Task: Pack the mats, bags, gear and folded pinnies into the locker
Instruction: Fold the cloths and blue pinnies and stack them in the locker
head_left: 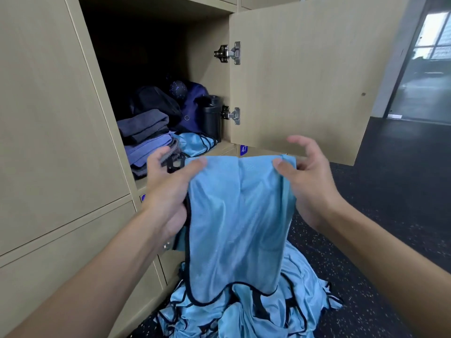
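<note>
A light blue pinnie (239, 223) with black trim hangs in front of me, held up by its top edge. My left hand (168, 191) pinches its top left corner and my right hand (307, 181) pinches its top right corner. Below it, a heap of more blue pinnies (300, 303) lies on the floor. The open locker (210, 23) holds a stack of folded mats or towels (146, 137), dark bags (170, 103), a black bottle (211, 118) and a folded blue pinnie (195, 142) at the front of its shelf.
The locker door (305, 76) stands open to the right, just above my right hand. Closed locker doors (48, 118) fill the left side. Dark speckled floor (390, 215) stretches to the right, with a glass partition (424, 69) beyond.
</note>
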`<state>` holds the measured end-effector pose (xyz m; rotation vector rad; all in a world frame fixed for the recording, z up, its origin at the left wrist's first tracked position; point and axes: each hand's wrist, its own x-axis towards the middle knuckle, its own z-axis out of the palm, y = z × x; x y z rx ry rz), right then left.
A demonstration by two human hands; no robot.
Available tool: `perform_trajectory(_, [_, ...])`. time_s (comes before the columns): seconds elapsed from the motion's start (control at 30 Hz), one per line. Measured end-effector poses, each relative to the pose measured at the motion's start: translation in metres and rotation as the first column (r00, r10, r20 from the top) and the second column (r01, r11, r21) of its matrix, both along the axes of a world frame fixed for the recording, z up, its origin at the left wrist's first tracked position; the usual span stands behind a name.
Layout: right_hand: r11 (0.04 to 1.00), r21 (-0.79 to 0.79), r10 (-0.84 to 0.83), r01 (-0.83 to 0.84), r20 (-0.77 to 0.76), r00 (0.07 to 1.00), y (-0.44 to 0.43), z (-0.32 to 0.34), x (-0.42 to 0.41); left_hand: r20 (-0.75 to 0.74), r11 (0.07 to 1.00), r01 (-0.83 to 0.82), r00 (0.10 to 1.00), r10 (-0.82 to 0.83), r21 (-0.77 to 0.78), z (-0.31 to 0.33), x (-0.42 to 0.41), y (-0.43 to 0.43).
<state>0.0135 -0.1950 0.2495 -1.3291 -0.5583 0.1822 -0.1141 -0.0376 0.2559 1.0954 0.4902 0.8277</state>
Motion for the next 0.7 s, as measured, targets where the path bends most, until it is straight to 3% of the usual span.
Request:
perform_trajectory(0.13, [0.999,0.022,-0.045,0.046,-0.045,0.998,-0.003,0.002,0.005,-0.073,0.978,0.207,0.976,-0.204,0.03,-0.006,0.0,-0.009])
perform_trajectory(0.33, [0.984,-0.09,-0.148,0.154,0.069,0.987,-0.009,0.0,0.017,-0.064,0.982,0.125,0.991,-0.117,0.144,0.006,-0.004,0.008])
perform_trajectory(0.47, [0.978,-0.199,-0.044,0.054,0.057,0.997,-0.011,-0.003,0.021,-0.148,0.952,0.11,0.987,-0.069,0.285,0.008,-0.008,0.011])
perform_trajectory(0.57, [0.944,-0.32,0.109,-0.079,0.077,0.991,-0.017,-0.002,0.023,-0.236,0.882,0.093,0.972,0.021,0.462,0.007,-0.011,0.018])
perform_trajectory(0.63, [0.886,-0.462,0.129,-0.03,0.184,0.974,-0.018,-0.002,0.02,-0.283,0.795,0.134,0.958,0.049,0.591,0.006,-0.014,0.023])
perform_trajectory(0.7, [0.863,-0.501,0.098,0.058,0.278,0.955,-0.017,-0.003,0.02,-0.35,0.682,0.196,0.932,0.093,0.705,0.004,-0.016,0.027])
